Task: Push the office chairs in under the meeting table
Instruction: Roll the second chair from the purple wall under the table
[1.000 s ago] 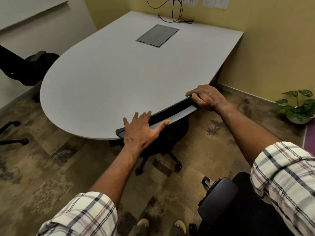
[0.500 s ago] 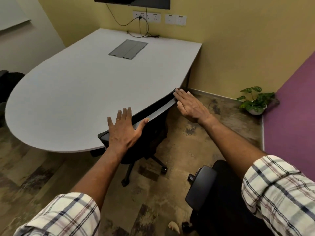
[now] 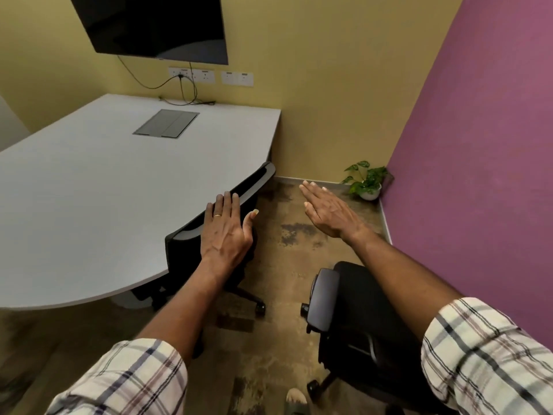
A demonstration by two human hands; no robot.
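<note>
My left hand (image 3: 225, 232) lies flat on the top edge of the pushed-in chair (image 3: 191, 250), fingers (image 3: 227, 205) straight and close together, thumb spread to the right over the backrest; it grips nothing, it only presses. A ring sits on one finger. Under my palm the chair's black backrest stands tight against the rim of the meeting table (image 3: 89, 190), its top rail running from just left of my wrist up and away past my fingertips to the table's far corner. Below my forearm a castor of its base pokes out onto the floor (image 3: 278, 265); the seat itself is hidden beneath the tabletop.

My right hand (image 3: 327, 212) hangs in the air, apart from everything, fingers (image 3: 311, 190) stretched flat and nearly together, palm facing down and left, holding nothing. Beyond its fingertips, in the corner where the yellow wall meets the purple wall (image 3: 478, 175), stands a small potted plant (image 3: 366, 181).

Beneath my right forearm, well short of those fingertips, a second chair (image 3: 359, 319) stands out in the open floor, away from the table, its armrest pad turned toward me.

Far past my left fingers the tabletop carries a grey cable hatch (image 3: 166, 123), and above it on the wall hang a dark screen (image 3: 149, 25) and a row of sockets (image 3: 209, 77) with a cable trailing down.
</note>
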